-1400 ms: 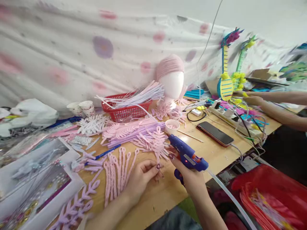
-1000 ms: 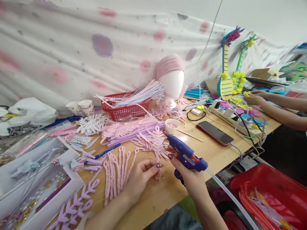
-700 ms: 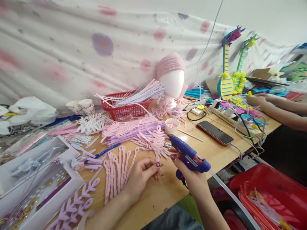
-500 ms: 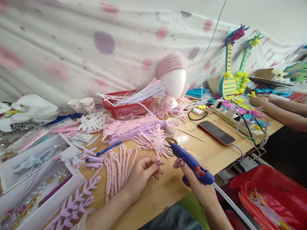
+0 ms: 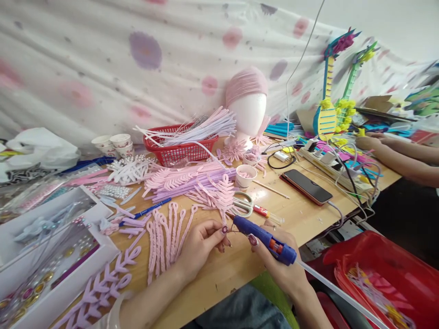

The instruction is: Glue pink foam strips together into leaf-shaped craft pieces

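My right hand (image 5: 279, 265) grips a blue glue gun (image 5: 264, 237) whose nozzle points left at the fingertips of my left hand (image 5: 200, 244). My left hand is pinched closed on a small piece that is too small to name, just above the wooden table (image 5: 302, 219). Pink looped foam strips (image 5: 168, 235) lie to the left of that hand. Pink leaf-shaped cutouts (image 5: 219, 196) and scissors (image 5: 244, 204) lie just beyond both hands.
A red basket (image 5: 180, 148) of pipe cleaners, a foam head (image 5: 247, 107), a small cup (image 5: 246, 176), a phone (image 5: 305, 186) and a power strip (image 5: 329, 164) are further back. White trays (image 5: 51, 246) sit left. Another person's hands (image 5: 368, 141) work at the right. A red bin (image 5: 387, 274) is below.
My right hand lowered and tilted the glue gun, bringing its nozzle to my left fingertips. The scissors behind it came into view. My left hand stayed pinched in place.
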Motion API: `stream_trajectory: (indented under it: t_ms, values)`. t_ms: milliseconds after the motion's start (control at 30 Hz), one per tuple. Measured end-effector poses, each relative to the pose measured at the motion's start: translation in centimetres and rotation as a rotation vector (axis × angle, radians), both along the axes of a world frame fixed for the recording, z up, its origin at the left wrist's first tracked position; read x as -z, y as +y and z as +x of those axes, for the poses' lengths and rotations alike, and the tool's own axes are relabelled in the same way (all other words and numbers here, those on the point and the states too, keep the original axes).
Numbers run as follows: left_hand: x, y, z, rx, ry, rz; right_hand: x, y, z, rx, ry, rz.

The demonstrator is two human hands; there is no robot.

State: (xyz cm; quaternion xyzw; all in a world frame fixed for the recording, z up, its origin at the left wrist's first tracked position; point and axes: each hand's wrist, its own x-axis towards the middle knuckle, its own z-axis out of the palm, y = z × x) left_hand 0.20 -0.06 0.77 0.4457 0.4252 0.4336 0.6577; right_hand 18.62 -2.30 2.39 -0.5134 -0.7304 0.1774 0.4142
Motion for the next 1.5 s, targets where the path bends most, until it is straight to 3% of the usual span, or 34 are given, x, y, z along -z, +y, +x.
stream_trajectory:
  t_ms: [300,1133,1500]
  values:
    - [-0.16,0.00,-0.02,0.004,0.007,0.004,-0.18,0.06,-0.16,0.000,-0.018,-0.073]
    - [0.05,0.00,-0.01,0.002,0.009,0.007,-0.15,0.00,-0.20,0.005,-0.021,-0.050]
    - [-0.08,0.03,0.03,0.007,0.015,-0.001,-0.24,-0.10,0.03,-0.005,-0.019,-0.119]
